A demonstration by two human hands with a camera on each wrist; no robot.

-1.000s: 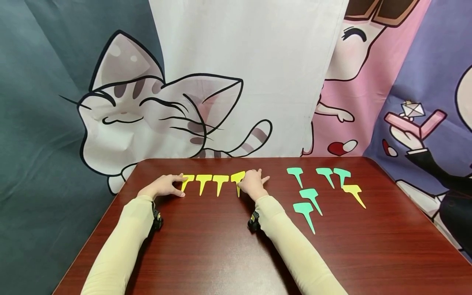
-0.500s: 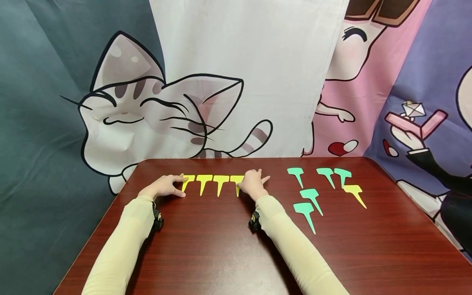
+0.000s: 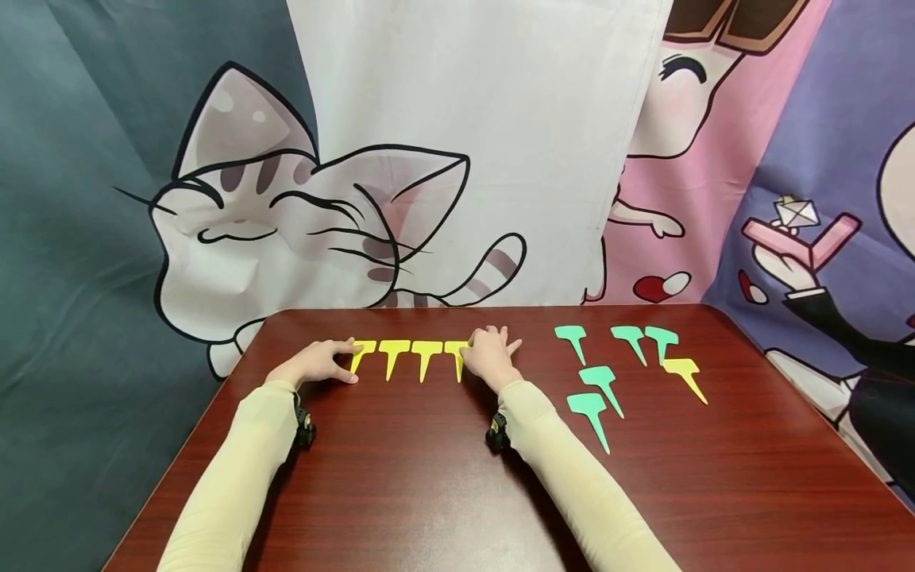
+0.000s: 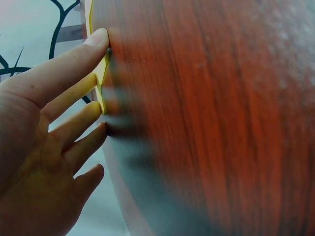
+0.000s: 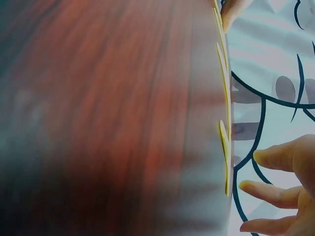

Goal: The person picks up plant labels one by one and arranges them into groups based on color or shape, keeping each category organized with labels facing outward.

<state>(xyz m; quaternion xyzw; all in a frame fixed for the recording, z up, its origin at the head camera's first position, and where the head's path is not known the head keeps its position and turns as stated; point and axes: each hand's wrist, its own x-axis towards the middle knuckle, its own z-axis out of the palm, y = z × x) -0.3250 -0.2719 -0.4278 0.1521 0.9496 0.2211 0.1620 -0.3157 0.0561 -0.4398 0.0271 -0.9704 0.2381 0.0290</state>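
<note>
Yellow T-shaped plant labels lie in a row along the table's far side. My left hand point(image 3: 314, 361) rests at the left end of the row, its straight, spread fingers touching the leftmost yellow plant label point(image 3: 363, 349). In the left wrist view, the thumb and fingertips of the left hand point(image 4: 59, 108) meet that label's edge point(image 4: 104, 83). My right hand point(image 3: 490, 354) is at the rightmost label point(image 3: 456, 349) and covers its right end in the head view. The right wrist view has the spread fingers of the right hand point(image 5: 290, 182) slightly apart from a yellow label point(image 5: 224, 157).
Two middle yellow labels point(image 3: 394, 349) point(image 3: 426, 351) stand between the hands. To the right lie several green plant labels point(image 3: 589, 403) and one more yellow label point(image 3: 682, 368). A printed cloth backdrop point(image 3: 457, 95) hangs behind the wooden table point(image 3: 400, 477).
The rightmost label of the row has turned from slightly tilted to level with its neighbours and lies a little lower. The right hand's fingers have shifted only slightly; the left hand stays in place.
</note>
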